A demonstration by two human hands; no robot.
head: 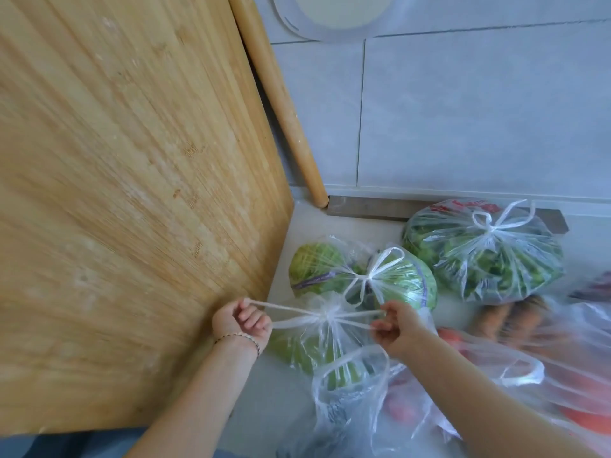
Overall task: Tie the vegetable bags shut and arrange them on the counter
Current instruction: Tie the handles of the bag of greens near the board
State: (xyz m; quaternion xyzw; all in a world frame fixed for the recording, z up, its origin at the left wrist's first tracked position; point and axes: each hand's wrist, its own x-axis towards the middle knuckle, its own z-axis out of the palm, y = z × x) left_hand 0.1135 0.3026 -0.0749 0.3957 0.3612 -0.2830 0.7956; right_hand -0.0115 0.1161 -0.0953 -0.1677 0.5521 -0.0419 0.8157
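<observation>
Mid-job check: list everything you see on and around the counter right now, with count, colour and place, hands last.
cutting board: 1, light bamboo, standing on the left
rolling pin: 1, pale wood, leaning on the wall behind the board
wall tiles: several, pale grey, at the back
metal strip: 1, grey, where wall meets counter
tied bags: 2, clear with green vegetables; cabbage bag centre, leafy greens bag rear right
bag being tied: 1, clear with green contents, centre front
open bags: several, clear, orange and red contents, blurred, right and front
bracelet: 1, beaded, left wrist
left hand: pulling the bag's left handles
right hand: pulling its right handles
</observation>
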